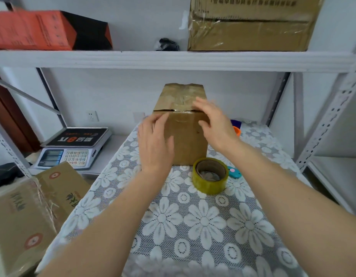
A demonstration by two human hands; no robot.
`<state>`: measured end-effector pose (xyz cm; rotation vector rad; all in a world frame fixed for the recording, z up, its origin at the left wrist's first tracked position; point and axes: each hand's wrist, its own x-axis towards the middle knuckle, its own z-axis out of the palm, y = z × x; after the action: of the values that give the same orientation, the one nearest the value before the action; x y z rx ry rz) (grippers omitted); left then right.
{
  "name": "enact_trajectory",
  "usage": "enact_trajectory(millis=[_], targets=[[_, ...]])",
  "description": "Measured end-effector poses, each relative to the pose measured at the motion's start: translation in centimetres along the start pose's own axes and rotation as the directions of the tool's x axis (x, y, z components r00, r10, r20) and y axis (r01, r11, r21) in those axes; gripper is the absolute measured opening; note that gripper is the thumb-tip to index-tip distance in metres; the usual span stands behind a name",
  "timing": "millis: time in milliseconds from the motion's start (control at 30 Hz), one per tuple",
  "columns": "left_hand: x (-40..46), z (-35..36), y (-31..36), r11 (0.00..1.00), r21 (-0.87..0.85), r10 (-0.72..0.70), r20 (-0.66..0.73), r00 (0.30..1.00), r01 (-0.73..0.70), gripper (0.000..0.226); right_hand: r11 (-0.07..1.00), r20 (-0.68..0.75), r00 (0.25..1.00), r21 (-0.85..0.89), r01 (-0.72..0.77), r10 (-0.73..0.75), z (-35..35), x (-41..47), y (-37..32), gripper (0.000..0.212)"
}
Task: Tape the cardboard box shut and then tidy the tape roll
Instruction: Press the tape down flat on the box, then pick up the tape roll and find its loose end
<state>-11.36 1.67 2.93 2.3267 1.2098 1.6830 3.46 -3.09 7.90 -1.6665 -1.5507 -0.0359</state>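
Both hands' fingers [159,120] spread beside cardboard box [185,136].

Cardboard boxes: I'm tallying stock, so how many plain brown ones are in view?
3. One cardboard box stands on the lace tablecloth between the hands, one large carton sits on the upper shelf at right, one printed carton lies lower left. Others may be hidden.
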Motion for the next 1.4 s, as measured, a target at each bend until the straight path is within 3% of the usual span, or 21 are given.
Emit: enact_trajectory(millis=[67,133,167,233,300,500,733,933,1200,1400], targets=[[-1.8,-0.5,0.0,0.999,-0.032,-0.03,0.017,0.999,0.031,0.045,0.996,-0.185,0.98,0.045,-0.072,0.079,-0.7,-1.5,-0.1,0.034],[-3.3,-1.0,0.1,0.983,-0.087,-0.141,0.187,0.972,0.159,0.016,0.982,-0.277,0.944,0.101,-0.157,0.179,-1.2,-3.3,0.5,0.013],[-4.0,-1.0,0.2,0.966,-0.093,-0.203,0.293,0.934,0.24,0.006,0.978,-0.268,0.942,0.091,-0.186,0.204,-1.2,-4.2,1.1,0.014],[-5.3,-0.6,0.5,0.948,-0.012,-0.286,0.397,0.872,0.317,0.03,0.968,-0.168,0.953,0.047,-0.247,0.252,-0.9,-6.1,2.5,0.018],[-6.3,-0.3,0.8,0.932,0.032,-0.341,0.408,0.847,0.36,0.046,0.948,-0.075,0.945,-0.018,-0.319,0.317,-0.6,-8.1,3.8,0.018],[-7.8,0.6,1.2,0.781,-0.071,-0.517,0.484,0.706,0.621,0.05,0.874,0.064,0.888,-0.221,-0.432,0.455,-0.7,-11.4,5.1,0.028],[-8.0,0.5,2.6,0.728,-0.139,-0.547,0.473,0.691,0.672,0.046,0.915,0.242,0.886,-0.19,-0.355,0.395,0.3,-12.1,4.7,0.05],[-8.2,0.6,3.0,0.693,-0.17,-0.581,0.443,0.683,0.7,0.045,0.908,0.345,0.841,-0.196,-0.371,0.418,0.2,-12.4,4.7,0.042],[-8.2,1.2,3.3,0.642,-0.2,-0.601,0.468,0.648,0.74,0.05,0.922,0.314,0.867,-0.119,-0.368,0.386,-0.2,-12.4,4.7,0.028],[-7.9,1.5,3.3,0.597,-0.246,-0.623,0.459,0.634,0.764,0.042,0.869,0.27,0.858,0.119,-0.481,0.438,-0.8,-12.1,4.7,0.026]])
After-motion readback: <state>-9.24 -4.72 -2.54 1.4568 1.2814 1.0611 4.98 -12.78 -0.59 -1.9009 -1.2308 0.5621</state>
